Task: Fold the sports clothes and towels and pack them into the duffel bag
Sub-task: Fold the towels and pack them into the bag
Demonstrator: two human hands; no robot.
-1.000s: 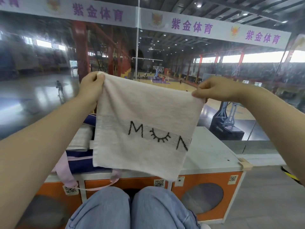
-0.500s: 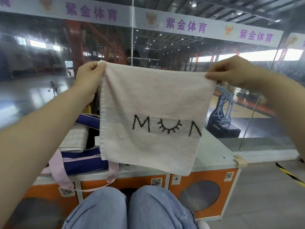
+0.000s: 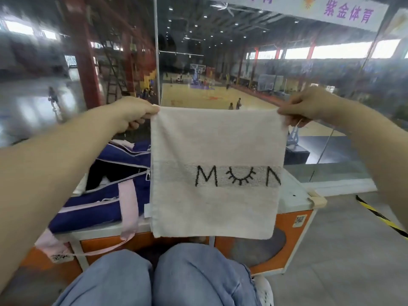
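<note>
Your left hand point(image 3: 132, 113) pinches the top left corner of the towel point(image 3: 212, 151) between thumb and curled fingers, and your right hand point(image 3: 302, 107) pinches the top right corner the same way, so the top edge runs taut and nearly level between your two fists. From there the towel hangs straight down as a flat sheet in the air, its long axis close to vertical, a little taller than wide, with its bottom edge hanging free in front of the counter's near edge and above your knees point(image 3: 176, 274) (nothing touches it but your fingers). The cloth is pale cream terry with a soft nap; a smoother grey woven band crosses it below the middle, stitched in black with an M, a closed-eye lash mark and part of another letter, all upright and facing you. A small white tag sticks out of its lower left side edge. Behind it and toward the left end of the white countertop point(image 3: 293, 195) lies the duffel bag point(image 3: 110, 195), navy fabric with pale pink straps and piping, its zipper open and the dark mouth facing up; one pink strap drapes over the counter's near edge. The right end of the countertop is bare to its right corner. The counter front is orange panelling with white frames. Beyond the far edge stands a glass wall point(image 3: 220, 51).
</note>
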